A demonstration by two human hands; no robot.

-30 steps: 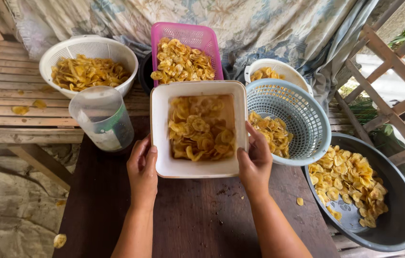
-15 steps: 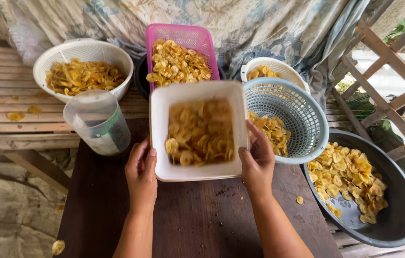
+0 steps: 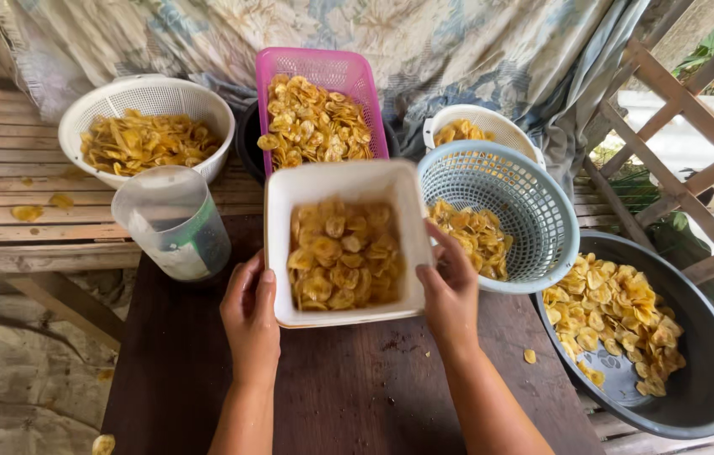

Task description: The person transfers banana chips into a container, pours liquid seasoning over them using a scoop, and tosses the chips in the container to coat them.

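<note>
Soft even daylight, brighter at right; sharp centre, wide-angle bending at edges.

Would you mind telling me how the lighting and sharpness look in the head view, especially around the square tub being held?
Head view: soft, even daylight with no hard shadows; the chips in the square white tub look smeared, while the left hand, right hand and pink basket stay fairly crisp; the top right corner is washed out; wide-angle bending shows at the edges.
</note>
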